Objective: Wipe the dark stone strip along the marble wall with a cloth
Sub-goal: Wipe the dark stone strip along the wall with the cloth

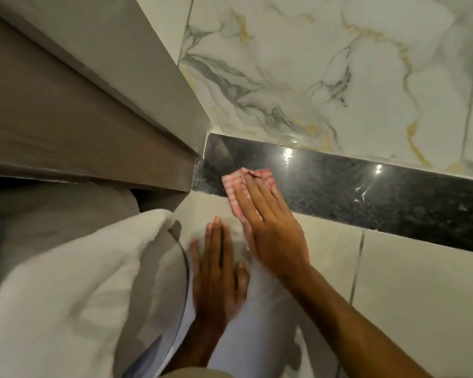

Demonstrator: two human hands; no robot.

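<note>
A glossy dark stone strip (pixel 366 197) runs across the wall between veined marble (pixel 325 64) above and pale tiles (pixel 421 282) below. My right hand (pixel 268 225) presses a pink-and-white checked cloth (pixel 235 184) flat against the strip's left part, near the corner. The fingers lie stretched over the cloth, which sticks out above and to the left of them. Lower down, my left hand (pixel 216 274) rests flat on the pale surface with fingers apart and nothing in it.
A grey-brown wooden panel (pixel 79 118) juts out on the left and meets the strip at the corner. White bedding or a pillow (pixel 66 282) bulges at lower left beside my left hand. Ceiling lights reflect off the strip.
</note>
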